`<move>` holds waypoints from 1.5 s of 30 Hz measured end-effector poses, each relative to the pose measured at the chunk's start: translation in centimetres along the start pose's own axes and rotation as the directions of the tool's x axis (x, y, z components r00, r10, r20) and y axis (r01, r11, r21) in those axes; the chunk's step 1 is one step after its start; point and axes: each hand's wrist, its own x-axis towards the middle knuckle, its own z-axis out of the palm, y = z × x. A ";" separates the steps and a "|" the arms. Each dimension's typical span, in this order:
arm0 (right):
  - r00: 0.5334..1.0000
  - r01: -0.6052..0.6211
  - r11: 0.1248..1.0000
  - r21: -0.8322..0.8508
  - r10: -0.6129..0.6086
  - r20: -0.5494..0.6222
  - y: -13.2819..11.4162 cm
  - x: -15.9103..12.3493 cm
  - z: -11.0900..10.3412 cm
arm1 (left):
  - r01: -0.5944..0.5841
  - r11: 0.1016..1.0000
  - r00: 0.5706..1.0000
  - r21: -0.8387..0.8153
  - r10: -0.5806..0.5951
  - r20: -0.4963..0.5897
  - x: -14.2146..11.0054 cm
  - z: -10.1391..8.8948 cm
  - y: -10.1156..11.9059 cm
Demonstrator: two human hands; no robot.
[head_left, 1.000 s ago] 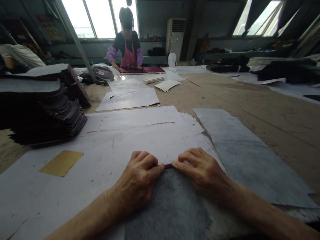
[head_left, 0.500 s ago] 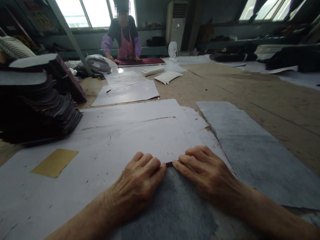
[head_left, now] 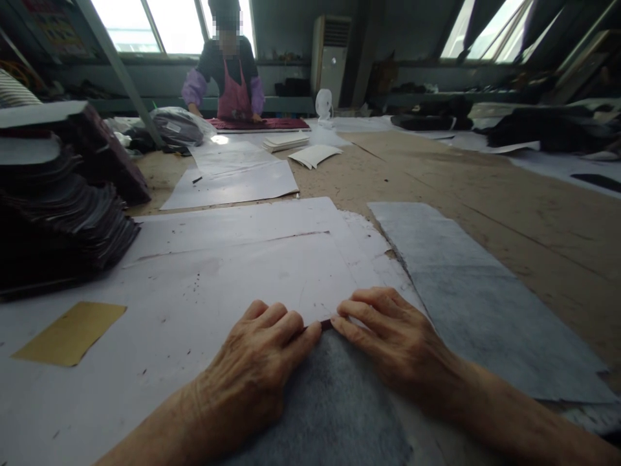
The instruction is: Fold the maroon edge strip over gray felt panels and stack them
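Note:
A grey-blue fabric piece (head_left: 339, 401) lies in front of me, its far edge turned over into a narrow dark maroon fold (head_left: 326, 325). My left hand (head_left: 264, 362) is closed at the left part of this fold, thumb and curled fingers pressing on it. At the right part, my right hand (head_left: 400, 353) pinches the same fold, its fingers bent. Only a short stretch of maroon shows between the two hands. Under the fabric's far edge is a large white paper sheet (head_left: 233, 259). My hands and forearms hide the sides of the fabric.
Another grey-blue fabric piece (head_left: 480, 298) lies at the right. On the left are a tall stack of dark fabric pieces (head_left: 63, 213) and a tan card (head_left: 72, 333). Across the table (head_left: 417, 162), a person in a pink apron (head_left: 233, 90) handles maroon material near a small white fan (head_left: 323, 105).
The view has turned slightly to the right, so the surroundings sit further left. Both hands stay on the maroon fold, with only a slight shift of the left fingers.

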 end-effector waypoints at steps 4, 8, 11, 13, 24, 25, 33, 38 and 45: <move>0.995 -0.093 0.995 -0.048 0.091 -0.050 -0.5 -0.6 -0.5 | 0.028 0.999 0.997 -0.041 -0.025 0.076 0.3 -0.3 0.0; 0.987 -0.163 0.985 -0.049 0.163 -0.012 -1.2 -1.5 -0.9 | 0.058 0.997 0.988 -0.049 -0.051 0.147 0.6 -0.5 -0.1; 0.983 -0.178 0.984 -0.030 0.180 0.049 -1.4 -1.9 -0.8 | 0.073 0.997 0.982 -0.037 -0.066 0.179 0.9 -0.7 0.0; 0.981 -0.185 0.982 -0.036 0.187 0.055 -1.5 -2.0 -0.6 | 0.074 0.997 0.979 -0.034 -0.066 0.192 1.1 -0.7 0.1; 0.943 -0.329 0.943 0.035 0.327 0.067 -1.2 -1.8 -0.4 | 0.081 0.996 0.970 0.039 -0.088 0.226 1.4 -0.8 0.9; 0.926 -0.375 0.924 0.077 0.370 0.071 -1.0 -1.8 -0.4 | 0.079 0.996 0.970 0.049 -0.088 0.226 1.4 -0.8 0.9; 0.950 -0.310 0.950 0.021 0.309 0.041 -0.9 -2.0 -0.3 | 0.073 0.994 0.975 0.081 -0.088 0.202 1.5 -0.8 1.1; 0.963 -0.250 0.967 -0.044 0.253 0.088 -1.2 -1.8 -0.2 | 0.079 0.990 0.979 0.113 -0.098 0.176 1.6 -0.9 1.3; 0.949 -0.292 0.956 -0.040 0.294 0.116 -1.2 -1.7 -0.4 | 0.078 0.995 0.982 0.066 -0.065 -0.175 -0.6 -0.3 -0.1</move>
